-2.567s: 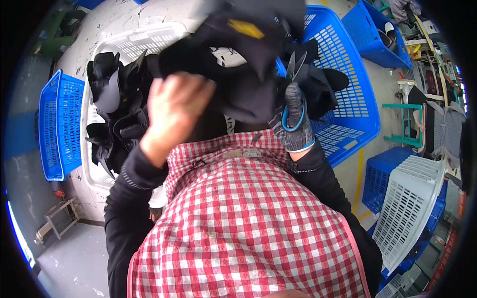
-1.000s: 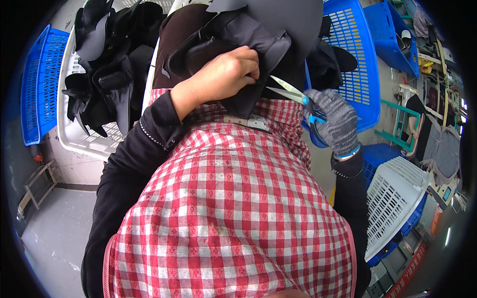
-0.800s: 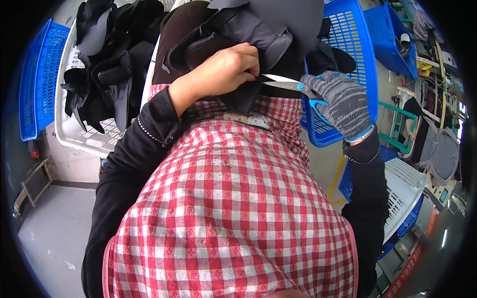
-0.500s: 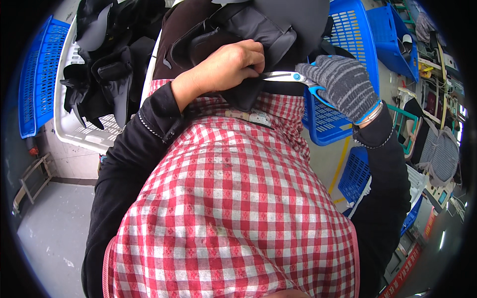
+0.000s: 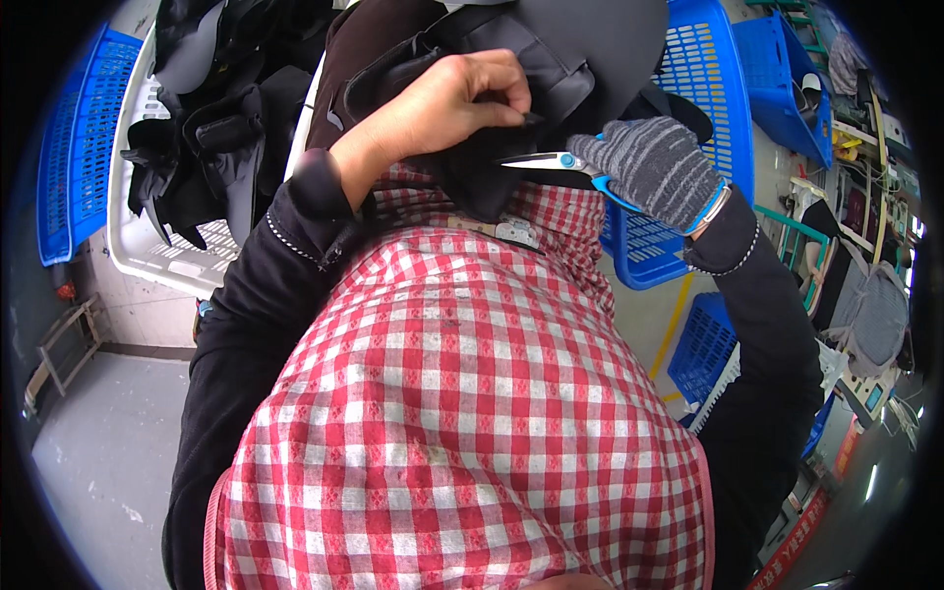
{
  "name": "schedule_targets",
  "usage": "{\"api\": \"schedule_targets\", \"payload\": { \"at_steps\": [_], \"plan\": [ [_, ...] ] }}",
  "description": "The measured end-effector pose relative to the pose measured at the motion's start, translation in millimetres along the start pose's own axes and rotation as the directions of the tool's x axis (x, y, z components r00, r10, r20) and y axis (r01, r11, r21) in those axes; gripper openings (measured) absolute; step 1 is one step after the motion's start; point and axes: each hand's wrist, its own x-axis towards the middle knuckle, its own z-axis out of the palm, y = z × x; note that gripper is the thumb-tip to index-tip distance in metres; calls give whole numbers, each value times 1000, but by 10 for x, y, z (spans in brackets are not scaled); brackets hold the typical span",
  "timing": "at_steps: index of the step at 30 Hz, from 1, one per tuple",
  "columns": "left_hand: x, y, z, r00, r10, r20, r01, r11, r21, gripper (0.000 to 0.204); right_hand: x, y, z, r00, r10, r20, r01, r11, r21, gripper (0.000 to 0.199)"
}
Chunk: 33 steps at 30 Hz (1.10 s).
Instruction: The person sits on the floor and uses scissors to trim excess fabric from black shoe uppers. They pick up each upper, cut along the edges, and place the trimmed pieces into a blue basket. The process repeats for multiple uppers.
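Observation:
A black cap (image 5: 612, 49) lies on my lap, its smooth brim toward the upper right and its fabric crown folded open. My bare left hand (image 5: 447, 103) pinches a bit of the cap's dark fabric between thumb and fingers; a loose thread there would be too small to make out. In a grey striped knit glove, my right hand (image 5: 661, 172) grips a pair of scissors (image 5: 539, 160) with blue-and-white handles. Their blades look nearly together and point left, just below my left fingertips and apart from them, over the black fabric.
Several black caps (image 5: 231, 147) are piled in a white plastic basket (image 5: 133, 258) on the left, beside a blue basket (image 5: 61, 197). Close by my right hand stands another blue basket (image 5: 644, 270). A red-checked apron (image 5: 452, 393) covers my front. Farther right are blue crates (image 5: 777, 93).
The scissors have drawn back slightly down and away from my left fingers. My left hand has risen a little, still pinching the cap, which has shifted slightly right.

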Motion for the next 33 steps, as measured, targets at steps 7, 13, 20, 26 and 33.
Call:
{"api": "schedule_targets", "payload": {
  "at_steps": [7, 13, 20, 26, 33],
  "plan": [
    [-714, 487, -340, 801, 346, -489, -21, 833, 553, 17, -492, 180, -31, 886, 319, -337, -87, 827, 556, 34],
    [-995, 94, -99, 768, -157, -621, 349, 916, 200, 55, -493, -42, 170, 648, 723, -239, -251, 499, 829, 38],
    [-429, 401, -885, 833, -148, -533, 67, 983, -169, 23, -297, 349, -617, 567, 711, -417, 151, 407, 901, 31],
    [-64, 225, -751, 974, -191, -119, 184, 980, -70, 30, 554, 76, -244, 770, 539, -340, 141, 377, 916, 21],
    [-5, 634, -854, 948, -216, -233, 252, 958, 135, 25, 825, -76, 471, 917, 304, 257, 91, -790, 607, 21]
  ]
}}
